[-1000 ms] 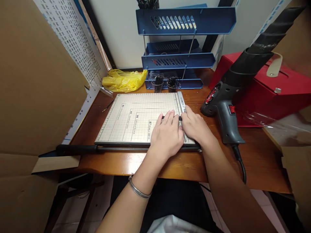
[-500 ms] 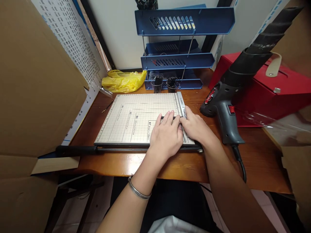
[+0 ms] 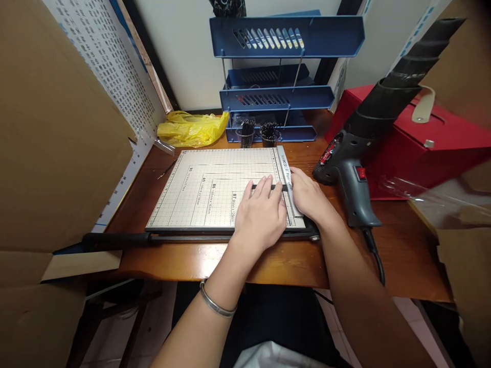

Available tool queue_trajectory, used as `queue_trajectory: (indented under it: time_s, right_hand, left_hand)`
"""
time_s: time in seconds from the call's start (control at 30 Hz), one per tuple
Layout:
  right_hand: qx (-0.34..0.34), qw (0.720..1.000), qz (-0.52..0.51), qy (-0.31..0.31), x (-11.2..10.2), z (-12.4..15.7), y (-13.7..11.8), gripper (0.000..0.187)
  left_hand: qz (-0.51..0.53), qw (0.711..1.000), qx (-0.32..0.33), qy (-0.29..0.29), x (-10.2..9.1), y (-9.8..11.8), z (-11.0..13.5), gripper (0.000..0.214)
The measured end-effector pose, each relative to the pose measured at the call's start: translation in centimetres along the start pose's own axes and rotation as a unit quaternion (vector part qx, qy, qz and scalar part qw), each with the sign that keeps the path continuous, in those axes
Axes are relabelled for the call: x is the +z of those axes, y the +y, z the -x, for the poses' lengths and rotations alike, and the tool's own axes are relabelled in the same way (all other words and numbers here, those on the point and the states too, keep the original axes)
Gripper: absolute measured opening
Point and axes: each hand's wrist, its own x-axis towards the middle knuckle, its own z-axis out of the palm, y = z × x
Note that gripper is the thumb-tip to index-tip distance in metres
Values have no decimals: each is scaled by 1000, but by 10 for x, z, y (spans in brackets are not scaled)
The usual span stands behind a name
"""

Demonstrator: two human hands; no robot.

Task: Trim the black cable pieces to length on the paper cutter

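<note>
A grey gridded paper cutter board lies on the wooden desk. My left hand rests flat on its right part, fingers stretched over a thin black strip that lies across the board. My right hand sits beside it on the board's ruler edge, fingers curled onto the strip's right end. The cutter's black handle lies along the board's near edge, pointing left.
A dark heat gun stands right of the board, cord trailing off the desk. Behind it is a red box. A blue three-tier tray, two cups of black pieces and a yellow bag sit at the back. Cardboard walls the left.
Both hands stay on the black strip at the ruler edge with only slight shifts. The view has drifted a little to the right.
</note>
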Motion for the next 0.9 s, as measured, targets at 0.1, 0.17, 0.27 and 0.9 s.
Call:
queue_trajectory:
  time_s: [0.1,0.17,0.27,0.9]
  right_hand:
    - [26,999,-17,4,2,-1,1,53]
    - [35,999,-21,3,3,-1,1,52]
    - [15,1000,-2,-2,3,0,1,52]
    - [2,999,-29,13,3,-1,3,53]
  left_hand:
    - [0,1000,2,-5,0,-1,0,50]
    - [0,1000,3,-11,0,0,-1,51]
    - [0,1000,-2,-14,0,1,-1,51]
    - [-3,1000,-24,-19,2,9,-2,51]
